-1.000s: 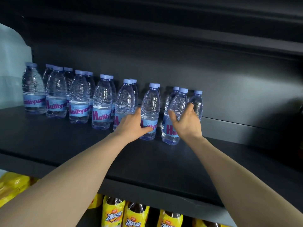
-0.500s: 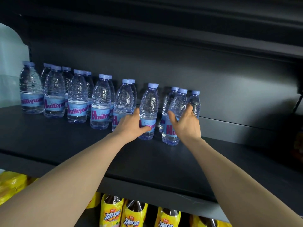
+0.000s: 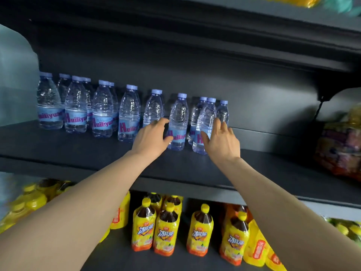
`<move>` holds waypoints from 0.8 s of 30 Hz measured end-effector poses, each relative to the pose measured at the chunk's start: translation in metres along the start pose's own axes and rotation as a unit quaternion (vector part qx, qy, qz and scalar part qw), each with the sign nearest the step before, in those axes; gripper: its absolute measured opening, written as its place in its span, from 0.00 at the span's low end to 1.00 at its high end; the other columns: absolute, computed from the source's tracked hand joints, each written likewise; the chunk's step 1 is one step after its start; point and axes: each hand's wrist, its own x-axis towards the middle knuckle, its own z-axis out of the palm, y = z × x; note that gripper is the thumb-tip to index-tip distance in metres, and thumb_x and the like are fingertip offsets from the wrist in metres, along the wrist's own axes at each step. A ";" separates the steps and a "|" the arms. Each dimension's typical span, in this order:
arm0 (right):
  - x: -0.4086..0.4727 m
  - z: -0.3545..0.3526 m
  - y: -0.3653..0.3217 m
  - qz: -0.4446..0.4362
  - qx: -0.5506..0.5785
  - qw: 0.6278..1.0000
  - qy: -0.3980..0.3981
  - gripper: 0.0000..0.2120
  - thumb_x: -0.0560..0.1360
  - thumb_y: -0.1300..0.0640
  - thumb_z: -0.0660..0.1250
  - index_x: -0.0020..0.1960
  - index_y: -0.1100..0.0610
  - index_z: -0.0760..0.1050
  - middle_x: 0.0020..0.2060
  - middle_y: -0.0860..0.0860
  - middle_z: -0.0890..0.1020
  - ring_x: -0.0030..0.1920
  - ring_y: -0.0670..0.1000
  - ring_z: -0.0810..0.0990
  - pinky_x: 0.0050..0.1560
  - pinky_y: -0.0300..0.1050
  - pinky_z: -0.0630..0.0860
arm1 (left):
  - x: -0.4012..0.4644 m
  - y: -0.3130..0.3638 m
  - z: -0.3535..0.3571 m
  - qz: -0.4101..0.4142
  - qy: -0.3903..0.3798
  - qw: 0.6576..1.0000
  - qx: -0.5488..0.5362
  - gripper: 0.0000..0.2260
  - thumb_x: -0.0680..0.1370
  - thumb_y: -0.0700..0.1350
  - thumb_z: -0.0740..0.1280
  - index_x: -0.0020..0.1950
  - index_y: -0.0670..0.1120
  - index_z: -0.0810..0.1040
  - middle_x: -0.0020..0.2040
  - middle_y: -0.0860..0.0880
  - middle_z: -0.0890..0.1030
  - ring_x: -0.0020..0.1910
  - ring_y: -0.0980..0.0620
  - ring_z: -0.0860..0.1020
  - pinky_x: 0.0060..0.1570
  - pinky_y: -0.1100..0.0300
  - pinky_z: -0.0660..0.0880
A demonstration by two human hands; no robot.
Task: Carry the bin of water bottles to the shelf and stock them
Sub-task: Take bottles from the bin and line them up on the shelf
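Several clear water bottles with blue caps and blue-and-pink labels stand in a row on the dark shelf (image 3: 97, 153). My left hand (image 3: 150, 137) rests against the left side of one upright water bottle (image 3: 178, 118), thumb on its label, fingers at its edge. My right hand (image 3: 221, 140) cups the bottle at the right end of the front row (image 3: 206, 116), thumb across the front, fingers round its right side. Both bottles stand on the shelf. The bin is not in view.
More of the dark shelf stretches to the right up to a colourful bagged pack (image 3: 341, 145). Below it, yellow-wrapped tea bottles (image 3: 166, 229) fill the lower shelf. Another shelf board (image 3: 234, 42) hangs overhead. A pale wall (image 3: 15, 79) closes the left side.
Both hands stay on the same two bottles, their fingers a little looser. The view has pulled back and tilted down, bringing the lower shelf and the bagged pack into sight.
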 end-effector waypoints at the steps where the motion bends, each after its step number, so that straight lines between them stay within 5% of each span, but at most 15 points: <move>1: -0.012 -0.007 -0.006 -0.005 -0.009 1.000 0.005 0.29 0.81 0.42 0.56 0.73 0.61 0.59 0.63 0.57 0.73 0.62 0.60 0.72 0.45 0.52 0.75 | -0.011 0.000 -0.008 0.007 0.001 1.000 -0.001 0.24 0.78 0.53 0.68 0.72 0.48 0.68 0.62 0.47 0.79 0.58 0.44 0.80 0.54 0.48 0.77; 12: -0.184 -0.044 -0.087 -0.059 -0.019 0.998 0.012 0.27 0.79 0.45 0.61 0.70 0.62 0.65 0.54 0.58 0.77 0.56 0.62 0.76 0.42 0.54 0.76 | -0.180 -0.035 -0.075 0.049 0.005 0.997 0.054 0.22 0.77 0.53 0.69 0.70 0.50 0.71 0.63 0.48 0.76 0.63 0.43 0.72 0.53 0.49 0.75; 19: -0.317 0.022 -0.113 -0.089 0.000 0.994 -0.059 0.23 0.77 0.47 0.66 0.64 0.61 0.72 0.47 0.59 0.78 0.46 0.63 0.78 0.32 0.50 0.73 | -0.320 -0.100 -0.032 0.056 -0.032 0.994 0.088 0.20 0.73 0.49 0.72 0.64 0.48 0.77 0.58 0.46 0.77 0.58 0.40 0.74 0.55 0.47 0.74; 24: -0.418 0.089 -0.113 -0.100 0.048 0.981 -0.161 0.19 0.77 0.51 0.64 0.63 0.61 0.72 0.50 0.59 0.77 0.48 0.63 0.77 0.37 0.53 0.75 | -0.424 -0.141 0.026 0.015 -0.127 0.988 0.090 0.18 0.73 0.50 0.71 0.62 0.47 0.77 0.56 0.47 0.77 0.56 0.41 0.74 0.56 0.46 0.71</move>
